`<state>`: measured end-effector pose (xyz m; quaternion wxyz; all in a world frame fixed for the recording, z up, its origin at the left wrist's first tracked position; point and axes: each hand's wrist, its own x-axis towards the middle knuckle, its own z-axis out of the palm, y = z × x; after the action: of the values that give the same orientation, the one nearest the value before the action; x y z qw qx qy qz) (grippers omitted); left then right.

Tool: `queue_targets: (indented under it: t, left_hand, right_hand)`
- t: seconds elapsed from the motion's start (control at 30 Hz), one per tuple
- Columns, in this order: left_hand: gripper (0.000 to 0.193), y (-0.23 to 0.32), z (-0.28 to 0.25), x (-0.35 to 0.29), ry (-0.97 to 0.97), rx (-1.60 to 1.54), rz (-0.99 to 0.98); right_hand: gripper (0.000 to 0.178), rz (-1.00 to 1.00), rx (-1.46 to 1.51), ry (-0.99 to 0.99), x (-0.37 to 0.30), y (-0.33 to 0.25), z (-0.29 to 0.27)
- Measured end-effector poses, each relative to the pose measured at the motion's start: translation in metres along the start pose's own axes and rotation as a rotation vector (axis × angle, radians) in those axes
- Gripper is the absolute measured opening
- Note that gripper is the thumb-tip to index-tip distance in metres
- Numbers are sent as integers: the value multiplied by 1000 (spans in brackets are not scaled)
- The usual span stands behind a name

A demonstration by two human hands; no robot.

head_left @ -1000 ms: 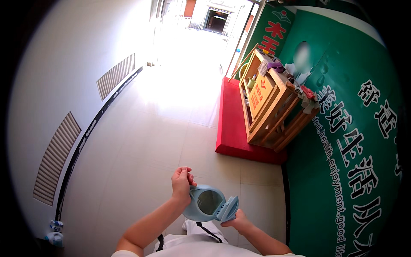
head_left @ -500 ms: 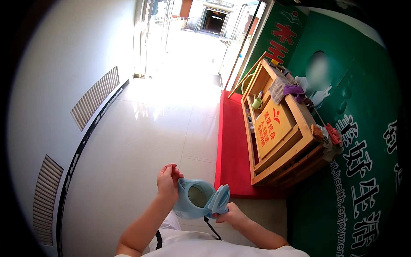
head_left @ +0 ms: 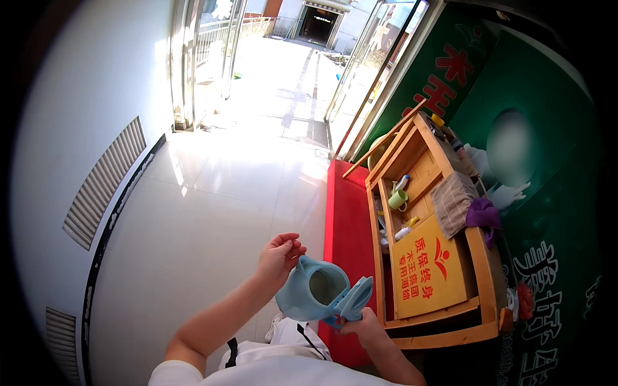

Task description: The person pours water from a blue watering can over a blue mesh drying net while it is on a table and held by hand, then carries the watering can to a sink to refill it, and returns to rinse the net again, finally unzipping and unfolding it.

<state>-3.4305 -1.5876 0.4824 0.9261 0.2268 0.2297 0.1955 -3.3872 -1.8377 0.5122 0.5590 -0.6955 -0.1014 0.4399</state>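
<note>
Above floor (head_left: 193,238), lower centre: gripping kettle (head_left: 296,291) in right hand (head_left: 367,325), lid (head_left: 357,298) up, not yet closed; left hand (head_left: 278,257) half-curled, grip unclear.

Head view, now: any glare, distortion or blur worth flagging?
Head view: glare near-whites the sunlit ground outside and streaks the floor; head view: fisheye bows the upper wall vent, corners black; head view: a pale oval on the green wall is blurred, but the blue kettle, left hand and right hand read clearly.
</note>
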Motion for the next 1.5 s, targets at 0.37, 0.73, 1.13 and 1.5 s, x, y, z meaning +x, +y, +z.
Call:
queue_targets:
  t: [0.37, 0.73, 1.13, 1.5]
  left_hand:
    - [16, 134, 69, 435, 29, -162, 46]
    - [14, 283, 113, 868, 19, -163, 81]
    - [22, 436, 232, 1332, -166, 7, -54]
    - [24, 582, 299, 1756, -131, 1, 70]
  right_hand:
    - [20, -9, 11, -110, 419, -216, -76]
    - [25, 35, -3, -23, 804, -442, -106]
    - [26, -27, 145, 73, 1218, -664, -164]
    - [18, -48, 80, -24, 1620, -891, -237]
